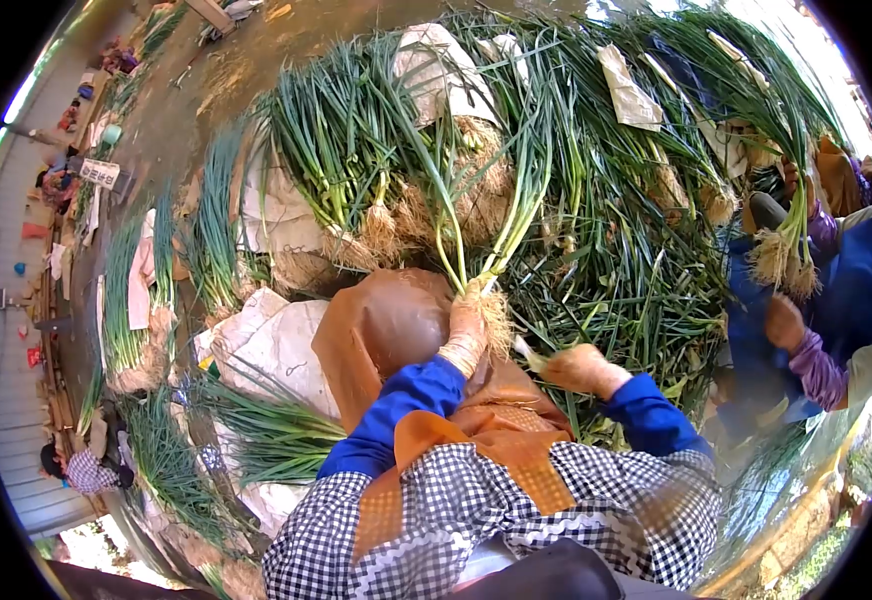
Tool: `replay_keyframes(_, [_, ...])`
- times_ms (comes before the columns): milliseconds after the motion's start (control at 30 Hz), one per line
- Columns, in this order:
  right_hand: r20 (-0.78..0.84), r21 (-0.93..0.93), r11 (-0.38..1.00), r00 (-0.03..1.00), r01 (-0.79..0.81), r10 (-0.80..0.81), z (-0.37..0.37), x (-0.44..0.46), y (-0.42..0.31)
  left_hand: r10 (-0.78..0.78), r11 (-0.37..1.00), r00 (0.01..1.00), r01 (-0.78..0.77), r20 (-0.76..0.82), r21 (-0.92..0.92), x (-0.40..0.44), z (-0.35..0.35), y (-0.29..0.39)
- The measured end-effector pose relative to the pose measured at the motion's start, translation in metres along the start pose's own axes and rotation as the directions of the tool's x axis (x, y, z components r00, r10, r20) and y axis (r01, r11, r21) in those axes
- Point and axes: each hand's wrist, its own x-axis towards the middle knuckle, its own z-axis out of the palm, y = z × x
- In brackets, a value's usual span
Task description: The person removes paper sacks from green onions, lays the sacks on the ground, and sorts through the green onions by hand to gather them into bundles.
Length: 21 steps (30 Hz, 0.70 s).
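Note:
My left hand [469, 318] is wrapped round a small bunch of scallions [497, 322] just above its pale, bushy roots. The green leaves of this bunch spread up and away from me. To the right of the roots is my right hand [578, 369], its fingers closed, with a thin pale strip [529, 353] sticking out from them toward the bunch; I cannot make out exactly what the strip is. An orange-brown waterproof apron [386, 320] covers my knee under the left hand.
Large heaps of scallions [331, 140] lie ahead with roots toward me. Loose green leaves [606, 285] cover the ground at right. A co-worker's hand [784, 322] is near another scallion bunch [786, 262]. More scallions [281, 430] lie on white sacking [281, 350] at left.

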Motion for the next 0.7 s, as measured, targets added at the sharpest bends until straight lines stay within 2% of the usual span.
replay_keyframes(33, [0.001, -0.003, 1.0, 1.0, -0.009, 0.009, 0.005, -0.007, 0.018, -0.01, 0.998, 0.994, 0.016, -0.113, 0.056, -0.016, 0.021, 0.01])
replay_keyframes(67, [0.176, -0.147, 0.986, 0.978, -0.083, 0.108, 0.005, -0.009, 0.035, -0.013, 0.998, 0.995, 0.018, -0.102, 0.053, -0.013, 0.018, 0.006])
replay_keyframes(100, [0.327, -0.3, 0.946, 0.918, -0.125, 0.225, 0.003, -0.005, 0.052, 0.067, 0.983, 0.995, -0.054, -0.074, 0.176, -0.009, 0.015, 0.001])
replay_keyframes(133, [0.122, -0.149, 0.975, 0.976, -0.164, 0.183, -0.039, -0.001, 0.031, 0.144, 0.947, 0.989, -0.125, -0.043, 0.295, -0.007, 0.011, -0.003])
replay_keyframes(167, [-0.32, -0.253, 0.963, 0.932, 0.091, -0.172, -0.022, 0.033, 0.058, 0.115, 0.959, 0.993, -0.115, 0.015, 0.258, -0.013, 0.017, -0.001])
replay_keyframes(200, [-0.639, 0.253, 0.96, 0.725, -0.116, 0.256, -0.06, 0.031, 0.024, 0.108, 0.953, 0.994, -0.107, 0.01, 0.283, -0.015, 0.017, -0.002])
replay_keyframes(233, [-0.752, 0.352, 0.936, 0.595, -0.001, 0.283, -0.084, 0.045, 0.008, 0.176, 0.917, 0.984, -0.172, 0.022, 0.359, -0.005, 0.008, -0.011])
replay_keyframes(267, [-0.783, 0.27, 0.963, 0.585, 0.014, 0.212, -0.091, 0.063, 0.014, 0.244, 0.869, 0.969, -0.238, 0.042, 0.433, 0.004, 0.0, -0.018])
replay_keyframes(300, [-0.647, 0.416, 0.908, 0.685, -0.053, 0.336, -0.106, 0.072, 0.005, 0.195, 0.845, 0.981, -0.162, -0.012, 0.51, -0.006, 0.007, -0.009])
replay_keyframes(333, [-0.522, 0.354, 0.915, 0.772, -0.191, 0.363, -0.105, 0.091, 0.013, 0.185, 0.871, 0.982, -0.186, 0.048, 0.455, 0.005, -0.003, -0.016])
replay_keyframes(400, [-0.44, 0.269, 0.952, 0.861, -0.146, 0.256, -0.104, 0.104, 0.009, 0.262, 0.725, 0.953, -0.298, 0.152, 0.621, 0.008, -0.014, -0.019])
replay_keyframes(433, [-0.582, 0.237, 0.954, 0.813, 0.184, -0.012, -0.089, 0.111, 0.015, 0.199, 0.793, 0.968, -0.25, 0.151, 0.556, 0.004, -0.011, -0.017])
replay_keyframes(467, [-0.578, 0.238, 0.954, 0.816, 0.182, -0.011, -0.083, 0.106, 0.009, 0.197, 0.795, 0.969, -0.246, 0.148, 0.554, 0.002, -0.009, -0.016])
replay_keyframes(500, [-0.502, 0.606, 0.735, 0.863, 0.304, 0.058, -0.075, 0.101, 0.001, 0.146, 0.866, 0.971, -0.218, 0.189, 0.45, -0.001, -0.007, -0.014])
replay_keyframes(533, [-0.399, 0.862, 0.372, 0.913, 0.344, 0.083, -0.069, 0.089, -0.009, 0.101, 0.924, 0.968, -0.177, 0.232, 0.339, -0.003, -0.008, -0.015])
replay_keyframes(600, [-0.419, 0.831, 0.287, 0.876, 0.476, -0.238, -0.066, 0.038, -0.024, 0.117, 0.99, 0.983, -0.127, 0.139, 0.066, 0.003, -0.005, -0.019])
replay_keyframes(633, [-0.276, 0.892, 0.237, 0.88, 0.384, -0.387, -0.061, 0.014, -0.022, 0.081, 0.992, 0.982, -0.096, 0.169, 0.085, 0.003, -0.008, -0.016])
replay_keyframes(667, [-0.135, 0.939, 0.204, 0.839, 0.278, -0.527, -0.055, -0.004, -0.015, 0.041, 0.992, 0.979, -0.063, 0.2, 0.106, 0.002, -0.009, -0.012])
replay_keyframes(700, [0.009, 0.882, 0.436, 0.918, 0.18, -0.397, -0.05, -0.009, -0.005, 0.049, 0.99, 0.983, -0.072, 0.178, 0.123, 0.001, -0.006, -0.009])
